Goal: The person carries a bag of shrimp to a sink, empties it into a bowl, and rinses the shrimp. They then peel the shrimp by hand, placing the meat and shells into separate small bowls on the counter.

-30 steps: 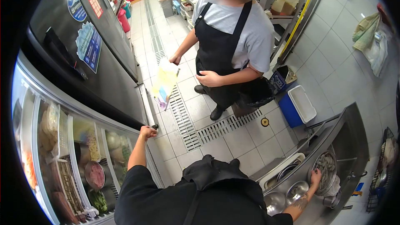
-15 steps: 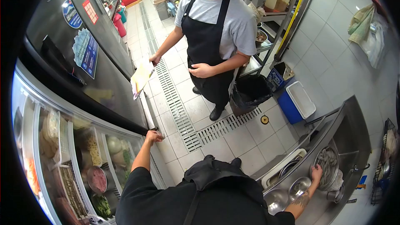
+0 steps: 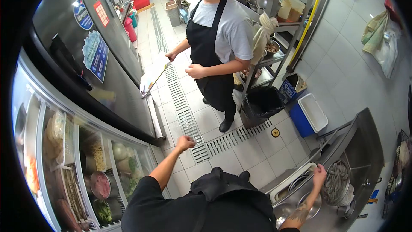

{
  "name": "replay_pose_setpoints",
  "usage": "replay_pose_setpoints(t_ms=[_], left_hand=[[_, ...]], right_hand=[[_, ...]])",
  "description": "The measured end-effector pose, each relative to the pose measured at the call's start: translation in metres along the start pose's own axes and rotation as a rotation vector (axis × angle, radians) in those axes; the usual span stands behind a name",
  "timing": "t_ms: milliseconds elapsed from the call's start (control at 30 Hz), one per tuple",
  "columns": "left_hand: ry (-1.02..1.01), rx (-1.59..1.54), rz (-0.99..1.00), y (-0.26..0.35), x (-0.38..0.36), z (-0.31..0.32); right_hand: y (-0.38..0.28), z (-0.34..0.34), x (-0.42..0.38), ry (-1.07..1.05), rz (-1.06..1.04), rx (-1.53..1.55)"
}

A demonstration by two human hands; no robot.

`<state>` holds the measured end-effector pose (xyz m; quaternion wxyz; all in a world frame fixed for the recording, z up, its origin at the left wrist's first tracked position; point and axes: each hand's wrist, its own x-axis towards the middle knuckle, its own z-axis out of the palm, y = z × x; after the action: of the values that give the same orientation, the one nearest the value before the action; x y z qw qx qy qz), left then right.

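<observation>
My left hand (image 3: pixel 184 143) hangs in mid-air over the floor, to the right of the glass-fronted fridge (image 3: pixel 86 116). Its fingers are curled closed, and what they hold, if anything, is too small to make out. My right hand (image 3: pixel 319 175) is above the sink's near edge, its fingers loosely bent and apart, with nothing visible in them. Just to its right sits a metal bowl (image 3: pixel 337 182) of greyish, shrimp-like pieces. Below the right forearm are a shiny steel bowl (image 3: pixel 312 205) and another steel bowl (image 3: pixel 283 213). A long pale tub (image 3: pixel 274 194) with metal pans lies beside them.
A person in a black apron (image 3: pixel 212 43) stands ahead, holding white papers (image 3: pixel 153 75) near the steel fridge door (image 3: pixel 113 68). A black-lined bin (image 3: pixel 262 103) and a blue-and-white cooler (image 3: pixel 312 114) stand on the right. A drain grate (image 3: pixel 184 118) runs along the tiled floor.
My right hand has left the rim of the bowl of greyish pieces and moved left. My left hand has swung right, away from the fridge. The other person has turned slightly and shifted the papers.
</observation>
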<state>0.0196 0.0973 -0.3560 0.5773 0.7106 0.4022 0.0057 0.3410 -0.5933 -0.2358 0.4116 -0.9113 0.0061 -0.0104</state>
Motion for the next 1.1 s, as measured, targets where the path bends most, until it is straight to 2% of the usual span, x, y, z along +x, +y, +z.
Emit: replay_pose_setpoints(t_ms=[33,67,100,133,167,200,233,267,300,433,533,667,700,900,1067,1100], left_hand=[[0.014,0.147,0.072,0.031,-0.01,0.019],[-0.006,0.137,0.143,0.021,0.008,0.044],[-0.078,0.024,0.176,0.069,-0.018,0.062],[-0.099,0.008,0.274,0.09,-0.026,0.084],[-0.153,-0.156,0.293,0.098,-0.026,0.11],[-0.154,-0.119,0.325,0.122,-0.038,0.129],[-0.199,-0.003,0.369,0.145,-0.048,0.141],[-0.127,0.108,0.49,0.166,-0.061,0.154],[-0.169,-0.015,0.494,0.164,-0.057,0.173],[-0.135,0.106,0.867,0.211,-0.092,0.186],[-0.223,0.071,0.821,0.214,-0.093,0.179],[-0.3,0.176,0.974,0.217,-0.104,0.164],[-0.332,0.167,0.947,0.217,-0.107,0.163],[-0.281,0.129,0.955,0.224,-0.115,0.163],[-0.269,0.096,0.957,0.228,-0.113,0.157],[-0.269,0.057,0.907,0.23,-0.112,0.154]], right_hand=[[-0.01,0.023,0.0,-0.046,0.026,0.143],[-0.039,0.043,-0.01,-0.09,0.014,0.219],[-0.064,0.065,-0.016,-0.134,-0.025,0.191],[-0.076,0.093,-0.02,-0.177,-0.101,0.156],[-0.092,0.12,-0.028,-0.221,-0.175,0.122],[-0.142,0.135,-0.048,-0.313,-0.173,0.148],[-0.161,0.156,-0.059,-0.399,-0.276,0.198],[-0.18,0.176,-0.069,-0.49,-0.207,0.292],[-0.196,0.192,-0.081,-0.579,-0.133,0.385],[-0.243,0.218,-0.105,-0.684,-0.035,0.56],[-0.255,0.215,-0.112,-0.691,-0.014,0.624],[-0.256,0.21,-0.116,-0.704,-0.003,0.606],[-0.258,0.21,-0.116,-0.698,-0.028,0.577],[-0.259,0.214,-0.122,-0.576,-0.008,0.631],[-0.266,0.21,-0.124,-0.583,-0.021,0.727],[-0.268,0.21,-0.124,-0.578,-0.035,0.747]])
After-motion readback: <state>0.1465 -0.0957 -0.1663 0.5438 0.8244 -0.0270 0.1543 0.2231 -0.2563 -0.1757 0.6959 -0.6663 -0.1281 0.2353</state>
